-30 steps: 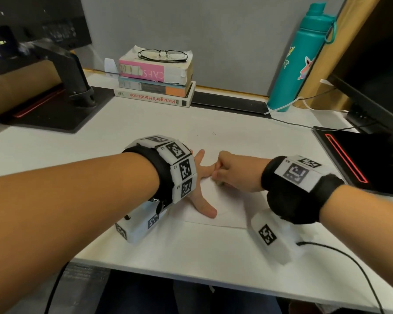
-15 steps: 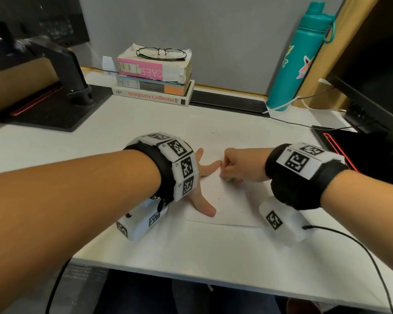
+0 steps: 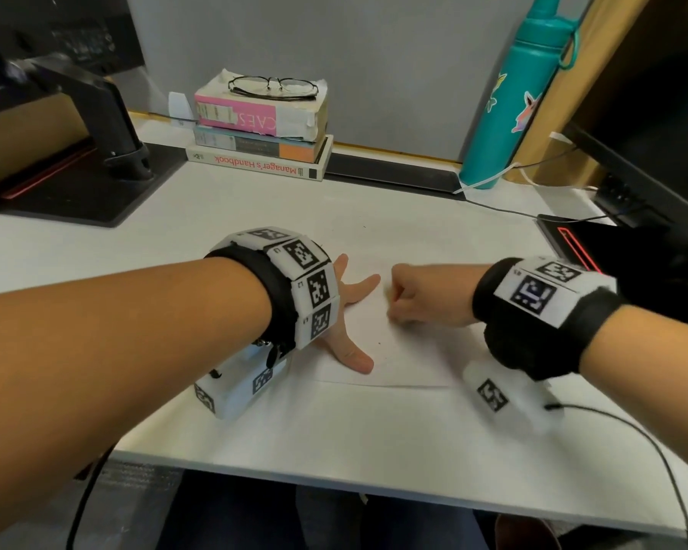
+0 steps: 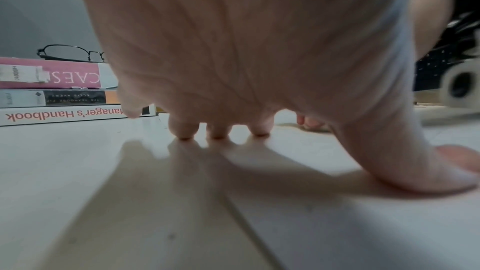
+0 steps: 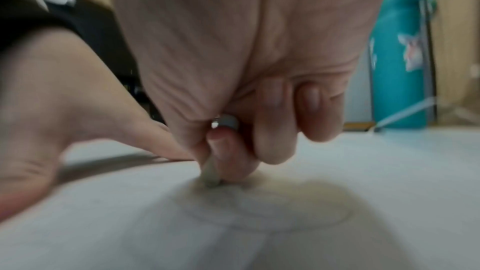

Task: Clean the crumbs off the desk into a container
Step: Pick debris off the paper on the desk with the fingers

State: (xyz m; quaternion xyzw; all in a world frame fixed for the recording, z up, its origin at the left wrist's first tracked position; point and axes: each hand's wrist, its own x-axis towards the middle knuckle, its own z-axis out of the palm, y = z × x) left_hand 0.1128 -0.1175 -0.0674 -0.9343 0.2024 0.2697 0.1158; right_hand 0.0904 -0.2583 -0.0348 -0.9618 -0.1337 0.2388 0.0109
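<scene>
A white sheet of paper (image 3: pixel 406 359) lies on the white desk (image 3: pixel 334 430), with a tiny dark speck (image 3: pixel 379 343) on it. My left hand (image 3: pixel 346 323) presses the sheet's left part with spread straight fingers; the fingertips (image 4: pixel 219 132) and thumb (image 4: pixel 428 171) touch the surface. My right hand (image 3: pixel 422 295) is curled into a fist just right of the left forefinger. In the right wrist view its thumb and fingers pinch a small pale eraser (image 5: pixel 211 174), tip down on faint pencil circles (image 5: pixel 259 208) drawn on the paper.
At the back stand a stack of books (image 3: pixel 259 144) with glasses (image 3: pixel 273 87) on top and a teal bottle (image 3: pixel 509 101). A black monitor stand (image 3: pixel 96 125) is far left, a black base (image 3: pixel 612 248) at right. A cable (image 3: pixel 652 450) trails over the front right.
My right hand has slid to the right, away from the left forefinger it was touching. The left hand stays pressed on the paper.
</scene>
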